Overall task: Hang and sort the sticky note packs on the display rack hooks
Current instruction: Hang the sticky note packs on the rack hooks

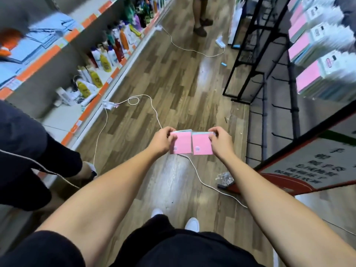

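I hold two pink sticky note packs side by side over the wooden floor. My left hand [162,140] grips the left pack [182,143] at its top left corner. My right hand [220,140] grips the right pack [201,145] at its top right corner. The inner edges of the two packs nearly touch. The black display rack [292,105] stands to my right, its lower hooks [281,107] bare. Several pink and white packs [308,78] hang on its upper hooks.
A white cable [154,112] and a power strip [108,105] lie on the floor. Shelves of bottles [104,60] run along the left. One person stands close on my left [28,151], another farther down the aisle [200,18]. A red stool [269,183] and clear wrapping [224,177] sit lower right.
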The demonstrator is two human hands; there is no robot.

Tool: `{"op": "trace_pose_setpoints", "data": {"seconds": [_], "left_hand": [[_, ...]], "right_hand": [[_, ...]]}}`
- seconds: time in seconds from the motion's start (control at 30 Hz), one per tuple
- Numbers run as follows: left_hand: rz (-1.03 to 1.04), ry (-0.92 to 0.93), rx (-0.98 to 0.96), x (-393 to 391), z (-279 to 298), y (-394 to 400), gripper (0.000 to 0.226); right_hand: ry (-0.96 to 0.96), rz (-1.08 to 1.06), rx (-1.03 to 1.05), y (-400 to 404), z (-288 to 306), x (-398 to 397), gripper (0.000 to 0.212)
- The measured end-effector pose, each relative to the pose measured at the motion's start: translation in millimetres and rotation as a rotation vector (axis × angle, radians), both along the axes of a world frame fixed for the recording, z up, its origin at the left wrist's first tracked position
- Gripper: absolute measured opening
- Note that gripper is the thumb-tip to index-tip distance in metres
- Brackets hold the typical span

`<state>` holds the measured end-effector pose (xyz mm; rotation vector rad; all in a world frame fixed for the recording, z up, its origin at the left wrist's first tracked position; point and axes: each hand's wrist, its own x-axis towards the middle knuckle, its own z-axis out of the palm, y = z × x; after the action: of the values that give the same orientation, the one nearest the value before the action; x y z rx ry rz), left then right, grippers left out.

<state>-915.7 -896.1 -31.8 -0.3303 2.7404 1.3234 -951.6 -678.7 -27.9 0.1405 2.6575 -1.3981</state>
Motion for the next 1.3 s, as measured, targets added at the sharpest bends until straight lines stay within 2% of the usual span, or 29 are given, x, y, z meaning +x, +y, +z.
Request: {"op": "trace_pose_setpoints", "data": {"seconds": [0.27, 0.6, 0.73, 1.0, 1.3], "left_hand": [[0.036, 0.014, 0.026, -67, -14, -39, 0.017], [0.069, 0.008, 0.099, -190, -20, -122, 0.019], [0.055, -0.006, 0.126, -228, -22, -153, 0.013], [0.046, -0.022, 0.134, -297, -32, -180, 0.009], [0.085, -0.036, 0.126, -409, -23, -190, 0.007]], "right_hand": [[-0.022, -0.033, 0.013, -36, -10, -63, 0.022], [-0.026, -0.098, 0.0, -118, -8, -179, 0.02], [-0.019, -0.116, -0.009, -143, -2, -213, 0.019], [-0.055, -0.093, 0.022, -167, -13, -283, 0.02], [-0.069, -0.038, -0.015, -176, -26, -405, 0.019]]}}
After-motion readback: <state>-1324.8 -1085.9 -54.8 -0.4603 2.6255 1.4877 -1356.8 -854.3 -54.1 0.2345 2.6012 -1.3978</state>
